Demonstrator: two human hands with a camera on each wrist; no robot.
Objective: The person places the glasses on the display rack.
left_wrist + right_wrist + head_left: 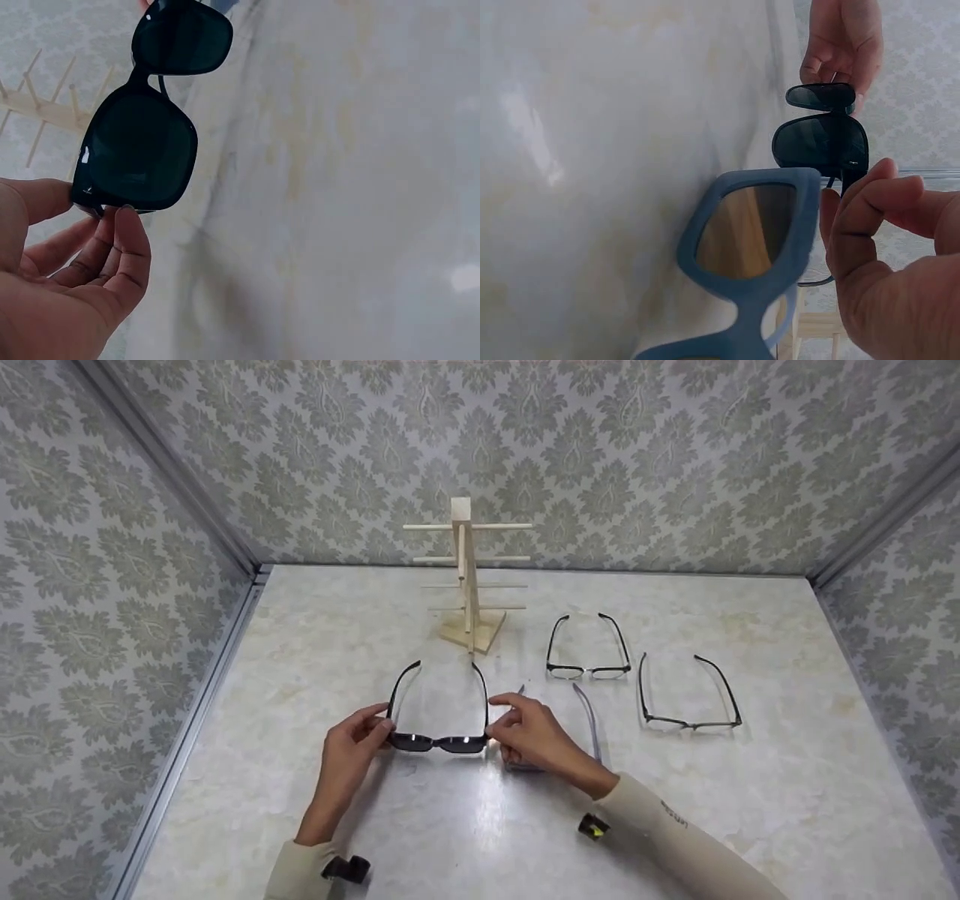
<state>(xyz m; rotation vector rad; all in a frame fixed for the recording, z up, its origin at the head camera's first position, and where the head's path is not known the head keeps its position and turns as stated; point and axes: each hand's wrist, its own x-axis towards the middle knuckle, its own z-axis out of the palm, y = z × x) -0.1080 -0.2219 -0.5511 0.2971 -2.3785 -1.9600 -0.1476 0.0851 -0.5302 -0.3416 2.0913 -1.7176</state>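
Black sunglasses (437,743) with dark lenses are held between both hands, their temples spread and pointing toward the back of the table. My left hand (352,750) pinches the left hinge corner; in the left wrist view the thumb and fingers meet at the frame's edge below a dark lens (139,150). The right hand (536,735) grips the opposite corner with thumb and forefinger. Under that hand lie blue-grey sunglasses (592,720), partly hidden by it. Their thick blue frame (750,300) and brown-tinted lens fill the front of the right wrist view.
A wooden display stand (465,570) with several crossbars stands behind the sunglasses. To the right lie black-rimmed eyeglasses (589,669) and thin dark-framed eyeglasses (694,725), temples unfolded. Patterned wall panels (525,450) enclose the marbled table (322,622) at the back and sides.
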